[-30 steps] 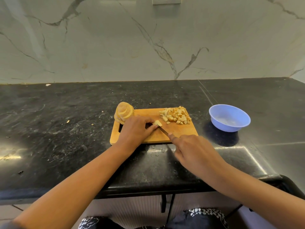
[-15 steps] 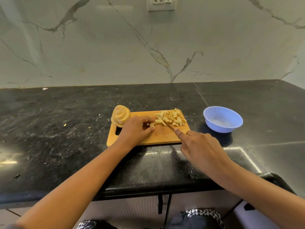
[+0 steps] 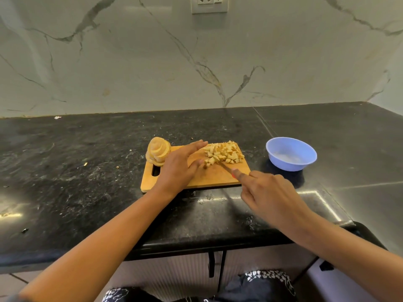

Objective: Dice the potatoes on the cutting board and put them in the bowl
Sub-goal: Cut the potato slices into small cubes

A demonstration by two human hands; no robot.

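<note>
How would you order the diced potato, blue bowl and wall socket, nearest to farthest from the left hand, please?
1. Diced potato, at the left hand's fingertips.
2. Blue bowl, farther right.
3. Wall socket, high up, at the back.

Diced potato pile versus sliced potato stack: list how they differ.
The diced potato pile is small loose cubes; the sliced potato stack is round slices leaning together. The diced potato pile lies far right on the cutting board, by the knife; the sliced potato stack sits at its far left corner. Both are pale yellow potato.
</note>
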